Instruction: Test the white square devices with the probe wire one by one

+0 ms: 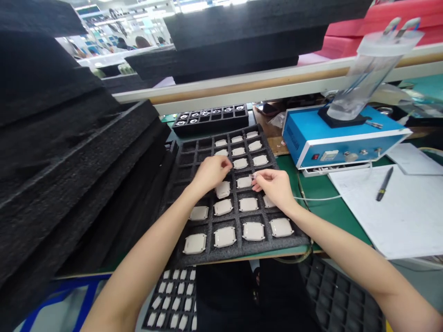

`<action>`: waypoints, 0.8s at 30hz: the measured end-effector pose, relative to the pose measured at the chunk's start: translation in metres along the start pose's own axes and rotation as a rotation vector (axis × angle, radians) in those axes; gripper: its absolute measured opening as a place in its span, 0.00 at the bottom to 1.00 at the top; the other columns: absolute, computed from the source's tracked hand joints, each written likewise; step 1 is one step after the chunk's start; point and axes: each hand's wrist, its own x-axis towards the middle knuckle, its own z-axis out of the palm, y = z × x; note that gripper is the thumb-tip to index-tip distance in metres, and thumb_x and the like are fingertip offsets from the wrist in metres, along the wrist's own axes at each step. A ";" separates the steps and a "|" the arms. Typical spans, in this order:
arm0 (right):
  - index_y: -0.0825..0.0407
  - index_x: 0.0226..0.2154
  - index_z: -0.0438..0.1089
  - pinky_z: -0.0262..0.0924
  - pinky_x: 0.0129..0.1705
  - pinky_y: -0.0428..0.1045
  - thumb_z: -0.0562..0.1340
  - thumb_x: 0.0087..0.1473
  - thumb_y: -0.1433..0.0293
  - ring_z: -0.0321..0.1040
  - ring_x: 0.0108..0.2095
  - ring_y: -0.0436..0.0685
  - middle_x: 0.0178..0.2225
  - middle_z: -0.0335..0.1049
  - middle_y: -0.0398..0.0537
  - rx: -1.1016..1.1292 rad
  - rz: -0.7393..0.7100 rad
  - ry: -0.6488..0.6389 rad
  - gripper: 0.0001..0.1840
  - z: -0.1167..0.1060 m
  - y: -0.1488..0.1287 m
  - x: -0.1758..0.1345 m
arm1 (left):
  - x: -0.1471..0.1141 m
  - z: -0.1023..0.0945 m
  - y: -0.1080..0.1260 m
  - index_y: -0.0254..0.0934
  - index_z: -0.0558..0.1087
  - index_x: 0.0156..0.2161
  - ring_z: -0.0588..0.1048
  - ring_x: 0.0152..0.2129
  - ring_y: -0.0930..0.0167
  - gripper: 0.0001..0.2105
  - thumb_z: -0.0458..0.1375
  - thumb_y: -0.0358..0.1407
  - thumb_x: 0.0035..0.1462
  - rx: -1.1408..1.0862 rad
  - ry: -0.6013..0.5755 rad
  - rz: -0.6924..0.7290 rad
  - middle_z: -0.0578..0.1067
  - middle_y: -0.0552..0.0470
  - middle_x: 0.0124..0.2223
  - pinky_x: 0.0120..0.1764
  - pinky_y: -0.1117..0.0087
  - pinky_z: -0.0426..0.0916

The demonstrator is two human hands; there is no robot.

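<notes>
A black foam tray [238, 244] with square compartments lies in front of me, and many of its compartments hold a pale, squarish watch case [224, 236]. Over the middle of the tray is my left hand [212, 173], its thumb and fingers pinched together; anything between them is too small to make out. My right hand [276, 185] pinches a small, shiny, whitish piece [254, 176] just above the right end of another watch case [244, 182]. Some compartments behind and left of my left hand hold nothing visible.
Tall stacks of black foam trays [86, 152] rise at left. A second tray [214, 122] with round metal parts sits behind. To the right are a blue machine [311, 133] with a clear cylinder [360, 78], paper sheets [408, 221] and a pen [385, 184]. A thin cable [321, 199] runs beside my right wrist.
</notes>
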 end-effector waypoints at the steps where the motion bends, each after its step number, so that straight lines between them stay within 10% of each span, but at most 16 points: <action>1: 0.58 0.24 0.72 0.66 0.22 0.44 0.59 0.42 0.70 0.70 0.19 0.52 0.20 0.72 0.47 0.007 0.007 0.001 0.09 0.000 0.001 0.001 | 0.014 0.002 0.004 0.36 0.75 0.31 0.74 0.34 0.66 0.08 0.53 0.31 0.52 -0.002 -0.035 0.025 0.77 0.48 0.34 0.39 0.69 0.65; 11: 0.57 0.24 0.72 0.65 0.22 0.44 0.59 0.44 0.69 0.70 0.19 0.53 0.19 0.71 0.46 -0.013 -0.044 -0.014 0.08 0.000 0.006 0.003 | 0.065 0.023 0.010 0.36 0.70 0.17 0.71 0.26 0.65 0.08 0.64 0.24 0.30 -0.106 -0.102 0.040 0.71 0.52 0.20 0.34 0.69 0.61; 24: 0.57 0.24 0.71 0.65 0.20 0.44 0.62 0.44 0.68 0.68 0.17 0.51 0.18 0.70 0.45 0.077 -0.081 0.068 0.08 -0.002 -0.005 -0.002 | -0.019 0.029 0.002 0.34 0.76 0.38 0.72 0.31 0.71 0.15 0.59 0.44 0.51 -0.995 0.028 -0.011 0.77 0.50 0.35 0.39 0.71 0.66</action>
